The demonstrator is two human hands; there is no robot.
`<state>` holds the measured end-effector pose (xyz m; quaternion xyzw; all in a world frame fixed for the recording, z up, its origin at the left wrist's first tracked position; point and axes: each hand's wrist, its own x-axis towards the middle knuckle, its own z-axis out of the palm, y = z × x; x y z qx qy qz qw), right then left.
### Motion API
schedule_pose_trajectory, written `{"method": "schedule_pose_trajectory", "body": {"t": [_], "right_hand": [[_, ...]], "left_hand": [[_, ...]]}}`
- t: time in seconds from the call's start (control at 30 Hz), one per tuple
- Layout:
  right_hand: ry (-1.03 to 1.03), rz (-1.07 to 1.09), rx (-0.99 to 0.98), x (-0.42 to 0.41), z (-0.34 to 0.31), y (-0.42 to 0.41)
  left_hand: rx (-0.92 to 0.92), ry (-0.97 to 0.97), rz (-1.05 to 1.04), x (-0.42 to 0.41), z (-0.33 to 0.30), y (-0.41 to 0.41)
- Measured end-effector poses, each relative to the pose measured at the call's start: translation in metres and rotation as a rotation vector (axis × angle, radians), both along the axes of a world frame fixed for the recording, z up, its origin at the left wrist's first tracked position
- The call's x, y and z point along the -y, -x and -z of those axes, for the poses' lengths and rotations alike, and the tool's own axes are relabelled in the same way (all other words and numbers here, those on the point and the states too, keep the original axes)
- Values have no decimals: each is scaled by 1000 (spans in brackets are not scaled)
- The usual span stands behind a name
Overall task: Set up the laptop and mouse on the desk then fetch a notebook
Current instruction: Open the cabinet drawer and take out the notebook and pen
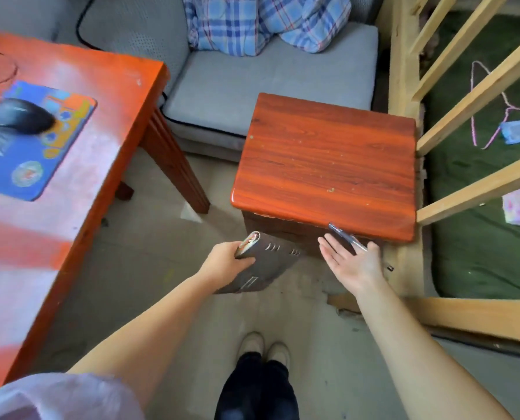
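Lower centre: left hand (227,262) clamps the spine end of one dark brown hardcover notebook (260,262), held in the air in front of the red-brown wooden side table (325,165). Right hand (351,260) is spread, one blue pen (346,237) lying across its fingers. Risk: the pen isn't pinched, so it could roll off. Upper left: one black mouse (16,115) on one blue pad (31,140) on the orange desk (116,95). No laptop in frame.

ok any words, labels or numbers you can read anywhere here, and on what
None can be read.
Mouse pad: printed blocks and a round emblem, too blurred to read.
Notebook in the left hand: pale cover marks, not legible as text.
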<state>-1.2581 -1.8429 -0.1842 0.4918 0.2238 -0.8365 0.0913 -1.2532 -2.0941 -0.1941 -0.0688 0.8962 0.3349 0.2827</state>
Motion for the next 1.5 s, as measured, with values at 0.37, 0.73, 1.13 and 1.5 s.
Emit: {"method": "schedule_pose_trajectory", "body": {"t": [0.37,0.73,1.13,1.5], "right_hand": [[-664,-933,-796,146,-152,-11],[-332,-1171,-877,381,-206,-108],[-496,-1817,-1111,579,-205,-238],[-1182,-2143,-1449,627,-128,-305]], "left_hand": [[-260,-906,-1192,119,-157,-89],[-592,-1648,-1531,247,-222,-227],[-543,-1044,-1620,425,-204,-468],[-347,-364,-1841,426,-121,-508]]}}
